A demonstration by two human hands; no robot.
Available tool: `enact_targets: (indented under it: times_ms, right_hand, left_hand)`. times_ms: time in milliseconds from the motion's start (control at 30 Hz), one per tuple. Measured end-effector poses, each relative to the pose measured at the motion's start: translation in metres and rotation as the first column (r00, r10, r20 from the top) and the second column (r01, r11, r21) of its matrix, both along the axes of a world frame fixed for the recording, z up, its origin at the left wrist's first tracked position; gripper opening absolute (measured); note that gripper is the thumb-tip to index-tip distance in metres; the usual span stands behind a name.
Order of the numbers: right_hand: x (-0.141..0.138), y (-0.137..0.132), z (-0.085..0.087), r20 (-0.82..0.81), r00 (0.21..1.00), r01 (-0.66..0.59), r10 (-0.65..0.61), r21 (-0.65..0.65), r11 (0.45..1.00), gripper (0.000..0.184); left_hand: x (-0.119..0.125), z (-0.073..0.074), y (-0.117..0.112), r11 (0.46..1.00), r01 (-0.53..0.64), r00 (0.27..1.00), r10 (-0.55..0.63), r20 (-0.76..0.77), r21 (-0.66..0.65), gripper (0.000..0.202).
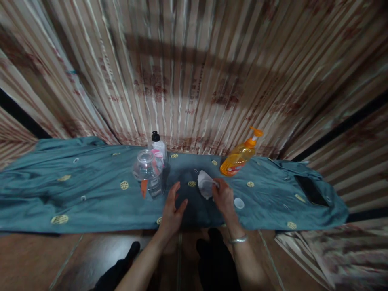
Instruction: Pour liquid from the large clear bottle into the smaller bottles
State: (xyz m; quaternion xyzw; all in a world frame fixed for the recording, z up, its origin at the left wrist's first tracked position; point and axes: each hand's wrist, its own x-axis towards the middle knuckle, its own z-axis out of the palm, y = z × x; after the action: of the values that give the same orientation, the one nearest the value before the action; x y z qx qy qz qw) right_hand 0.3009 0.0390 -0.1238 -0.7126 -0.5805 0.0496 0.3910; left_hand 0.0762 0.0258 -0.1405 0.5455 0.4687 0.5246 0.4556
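My right hand (223, 195) is closed on the narrow end of a white funnel-like piece (206, 184) with a scalloped edge. Its wide side faces left, just over the cloth. My left hand (173, 212) is open, thumb and fingers apart, holding nothing. Left of it stands a clear, wide-bodied plastic bottle (148, 171) with no cap on its mouth and an orange patch low on its side. A white bottle with a black top (159, 147) is partly hidden behind that one. A small round white lid (239, 203) lies flat beside my right hand.
An orange pump bottle (238, 159) stands at the back right. Farther right, a dark phone (311, 190) lies on the green patterned cloth (100, 194). A striped curtain (194, 81) hangs directly behind the cloth-covered surface.
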Motion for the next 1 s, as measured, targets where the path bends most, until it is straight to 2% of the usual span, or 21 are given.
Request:
enact_targets:
  times_ms: [100, 167, 233, 333, 433, 500, 600, 700, 767, 833, 900, 1000]
  right_hand:
    - [0.002, -0.003, 0.019, 0.009, 0.998, 0.064, -0.065, 0.110, 0.992, 0.035]
    - [-0.003, -0.009, 0.021, 0.055, 0.999, -0.006, -0.002, 0.139, 0.990, 0.036]
    - [-0.014, -0.017, 0.011, 0.118, 0.981, -0.159, 0.150, 0.068, 0.985, 0.039]
    - [-0.031, -0.027, -0.016, 0.177, 0.919, -0.338, 0.353, -0.110, 0.935, 0.047]
    - [-0.039, -0.034, -0.038, 0.187, 0.905, -0.363, 0.381, -0.127, 0.923, 0.050]
    - [-0.038, -0.036, -0.046, 0.179, 0.908, -0.364, 0.379, -0.109, 0.925, 0.050]
    - [-0.033, -0.038, -0.049, 0.178, 0.905, -0.375, 0.386, -0.095, 0.922, 0.050]
    - [-0.029, -0.040, -0.047, 0.186, 0.900, -0.382, 0.395, -0.101, 0.919, 0.049]
    - [-0.029, -0.040, -0.043, 0.176, 0.901, -0.382, 0.396, -0.107, 0.918, 0.048]
    - [-0.034, -0.036, -0.037, 0.137, 0.916, -0.368, 0.377, -0.091, 0.925, 0.048]
    - [-0.044, -0.029, -0.028, 0.064, 0.932, -0.355, 0.358, -0.053, 0.933, 0.049]
    - [-0.069, -0.012, -0.015, -0.099, 0.919, -0.385, 0.382, -0.017, 0.923, 0.055]
  left_hand:
    - [-0.010, 0.002, -0.003, 1.000, -0.005, 1.000, 0.005, -0.009, -0.004, 0.059]
    - [-0.015, 0.004, -0.005, 1.000, 0.001, 1.000, -0.001, -0.018, -0.002, 0.056]
    - [-0.018, 0.007, -0.008, 1.000, 0.015, 0.999, -0.015, -0.033, 0.005, 0.048]
    - [-0.021, 0.018, -0.013, 0.999, 0.041, 0.997, -0.038, -0.062, 0.034, 0.038]
    - [-0.029, 0.034, -0.020, 0.996, 0.050, 0.994, -0.043, -0.096, 0.079, 0.031]
    - [-0.038, 0.047, -0.024, 0.993, 0.040, 0.992, -0.026, -0.124, 0.108, 0.027]
    - [-0.056, 0.064, -0.028, 0.988, -0.004, 0.987, 0.030, -0.161, 0.155, 0.023]
    - [-0.078, 0.073, -0.027, 0.975, -0.101, 0.977, 0.134, -0.167, 0.196, 0.024]
    - [-0.092, 0.074, -0.021, 0.958, -0.200, 0.960, 0.234, -0.152, 0.207, 0.029]
    - [-0.102, 0.069, -0.013, 0.930, -0.302, 0.935, 0.332, -0.126, 0.211, 0.047]
    - [-0.106, 0.058, -0.003, 0.905, -0.373, 0.912, 0.398, -0.097, 0.206, 0.072]
    - [-0.100, 0.035, 0.011, 0.913, -0.375, 0.920, 0.388, -0.059, 0.158, 0.091]
